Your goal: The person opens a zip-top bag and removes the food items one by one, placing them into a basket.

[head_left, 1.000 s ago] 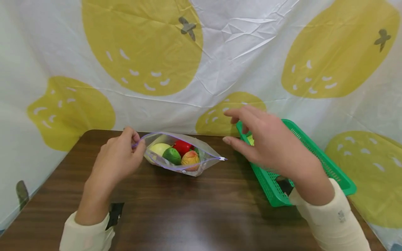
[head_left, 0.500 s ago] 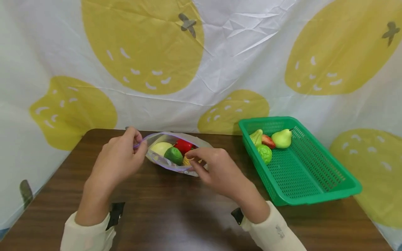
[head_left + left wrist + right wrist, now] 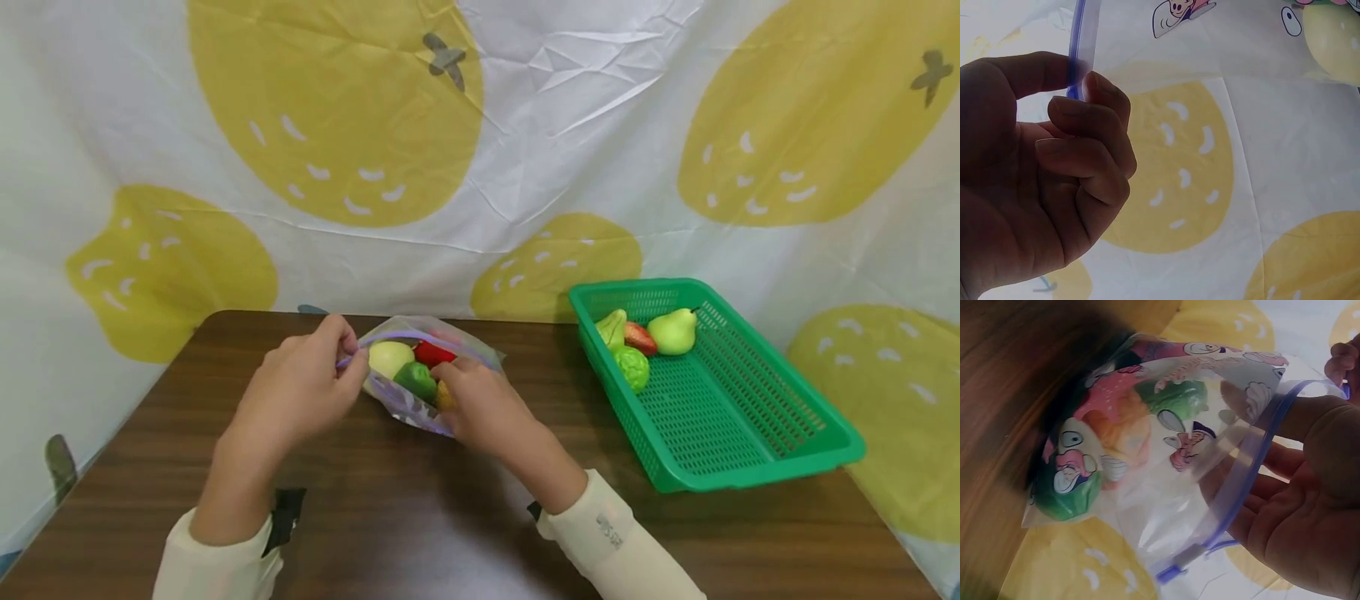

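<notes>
We can read no words, brands or numbers here. On the right sleeve (image 3: 637, 558) we see a small grey mark (image 3: 609, 531), too blurred for us to make out; on the clear bag (image 3: 1160, 531) we find printed cartoon figures (image 3: 1192, 447), with no lettering we can read.

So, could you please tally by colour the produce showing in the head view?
Green: 4 (pear, leafy ball, ridged fruit, oval fruit)
Red: 2 (oblong fruit, glossy fruit)
Pale yellow: 1 (round fruit)
Orange: 1 (partly covered fruit)
Total: 8, split evenly between green plastic basket and clear zip bag
</notes>
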`<state>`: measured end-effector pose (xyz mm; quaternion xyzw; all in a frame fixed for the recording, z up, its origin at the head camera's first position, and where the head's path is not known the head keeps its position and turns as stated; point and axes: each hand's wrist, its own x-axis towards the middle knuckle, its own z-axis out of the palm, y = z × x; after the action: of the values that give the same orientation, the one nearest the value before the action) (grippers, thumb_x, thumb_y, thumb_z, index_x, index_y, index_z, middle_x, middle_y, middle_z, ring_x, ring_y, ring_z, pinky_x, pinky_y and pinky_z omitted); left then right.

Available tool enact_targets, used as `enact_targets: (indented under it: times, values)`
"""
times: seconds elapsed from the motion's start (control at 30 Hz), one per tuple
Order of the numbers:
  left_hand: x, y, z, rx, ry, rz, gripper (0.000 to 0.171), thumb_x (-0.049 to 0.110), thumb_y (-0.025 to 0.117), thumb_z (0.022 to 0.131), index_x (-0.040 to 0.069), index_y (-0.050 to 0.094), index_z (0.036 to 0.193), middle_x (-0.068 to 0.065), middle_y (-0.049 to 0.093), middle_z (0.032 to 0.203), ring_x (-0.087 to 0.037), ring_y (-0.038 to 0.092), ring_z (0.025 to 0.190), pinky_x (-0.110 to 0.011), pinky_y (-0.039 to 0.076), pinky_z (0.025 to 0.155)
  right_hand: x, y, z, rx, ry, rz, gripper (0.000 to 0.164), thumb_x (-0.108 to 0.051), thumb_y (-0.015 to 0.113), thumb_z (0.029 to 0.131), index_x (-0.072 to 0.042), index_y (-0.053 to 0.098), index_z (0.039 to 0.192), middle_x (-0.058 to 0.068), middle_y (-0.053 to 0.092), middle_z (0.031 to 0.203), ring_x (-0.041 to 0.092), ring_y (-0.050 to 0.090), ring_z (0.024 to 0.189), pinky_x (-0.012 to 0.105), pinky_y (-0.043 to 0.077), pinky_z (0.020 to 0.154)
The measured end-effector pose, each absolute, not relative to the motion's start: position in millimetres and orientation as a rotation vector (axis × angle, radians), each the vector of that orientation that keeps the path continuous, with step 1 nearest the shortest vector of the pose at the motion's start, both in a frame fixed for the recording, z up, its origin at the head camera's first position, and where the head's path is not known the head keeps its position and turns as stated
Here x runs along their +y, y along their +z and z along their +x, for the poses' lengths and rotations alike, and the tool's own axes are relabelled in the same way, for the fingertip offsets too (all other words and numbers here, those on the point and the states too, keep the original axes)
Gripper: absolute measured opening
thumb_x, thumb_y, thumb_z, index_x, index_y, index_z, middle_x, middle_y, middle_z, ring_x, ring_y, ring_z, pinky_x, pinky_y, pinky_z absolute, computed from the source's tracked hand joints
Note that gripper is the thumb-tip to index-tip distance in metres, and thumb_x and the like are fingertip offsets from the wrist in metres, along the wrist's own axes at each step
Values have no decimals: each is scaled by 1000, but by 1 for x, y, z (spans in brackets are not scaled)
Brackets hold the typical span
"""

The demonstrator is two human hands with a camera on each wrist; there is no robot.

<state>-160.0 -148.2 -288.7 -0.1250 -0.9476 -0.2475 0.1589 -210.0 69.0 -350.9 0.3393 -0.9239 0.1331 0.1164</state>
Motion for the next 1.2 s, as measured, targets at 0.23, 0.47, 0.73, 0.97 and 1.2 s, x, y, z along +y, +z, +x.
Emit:
enact_targets:
  times: [0.23,0.47,0.73,0.97,1.2]
  values:
    - [-146,-289,-161,-2708,-685,-363,13,21,54,93,7,54,92,-7,52,63,-24,48,54,-36,36,48,56,-344,-209,-2824,426,918,58,-4,75,74,-1,59,129,17,66,122,29,61,109,44,54,94]
    - [-147,-289,-160,-2737,-705,-384,13,20,54,94,7,54,91,-4,48,63,-20,44,52,-33,33,47,46,-344,-215,-2925,416,726,65,-15,78,74,2,51,130,18,66,119,31,64,99,45,56,87]
    - [-149,-289,-159,-2783,-700,-390,11,19,52,92,9,56,92,-4,52,64,-21,48,55,-35,37,50,47,-349,-222,-3067,198,539,46,-25,75,73,-8,57,113,11,69,103,25,64,90,44,58,76]
    - [-147,-290,-159,-2831,-682,-415,12,19,53,91,8,57,94,-4,55,65,-21,49,56,-36,39,51,45,-358,-233,-3144,-69,573,50,-35,76,74,-8,64,114,14,57,130,30,49,117,45,45,102]
    - [-146,-289,-158,-2817,-687,-417,10,17,54,90,8,58,92,-2,53,63,-19,47,54,-35,38,50,43,-365,-238,-3142,-85,466,71,-36,76,76,-6,51,136,19,49,142,36,43,127,53,42,105]
